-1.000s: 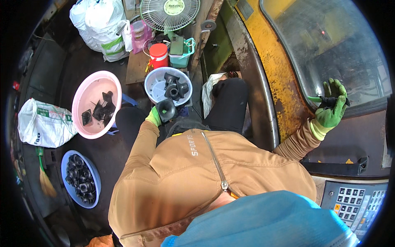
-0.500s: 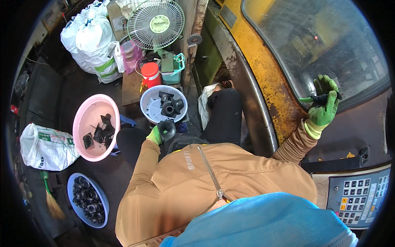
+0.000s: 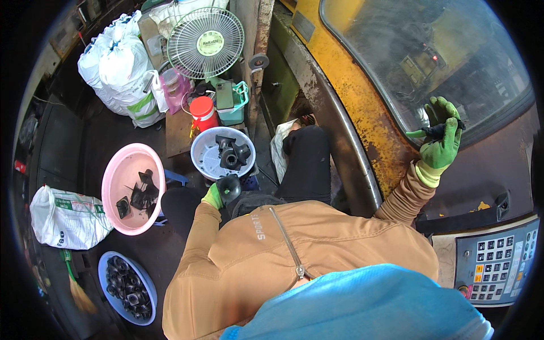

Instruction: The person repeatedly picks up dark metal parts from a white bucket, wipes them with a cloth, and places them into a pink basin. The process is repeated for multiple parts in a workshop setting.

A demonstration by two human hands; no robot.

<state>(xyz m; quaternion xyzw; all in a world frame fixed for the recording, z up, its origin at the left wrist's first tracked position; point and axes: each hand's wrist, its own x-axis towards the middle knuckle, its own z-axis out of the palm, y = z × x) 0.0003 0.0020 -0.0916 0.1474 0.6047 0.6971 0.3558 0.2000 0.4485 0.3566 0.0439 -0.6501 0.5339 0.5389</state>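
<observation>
My left hand [image 3: 212,196], in a green glove, is closed on a black funnel-shaped part [image 3: 229,189], its wide round mouth turned up, close to my lap. Just beyond it stands a light blue plastic basket [image 3: 199,164] holding a few similar black parts [image 3: 231,154]. Off to the right, my gloved right hand [image 3: 440,148] is raised at the machine's window. Its fingers curl round a black-wrapped handle [image 3: 433,132] with a green end; part of the grip is hidden.
A pink basin [image 3: 116,164] with black pieces and a blue tub [image 3: 148,289] full of black parts sit at left. Ahead are a fan [image 3: 207,42], a red jug [image 3: 203,110] and white bags [image 3: 122,68]. The yellow machine door [image 3: 362,107] and a keypad panel [image 3: 493,266] flank my right.
The whole view has shifted slightly. My left hand still holds the black funnel-shaped part, and my right hand remains at the handle beside the window.
</observation>
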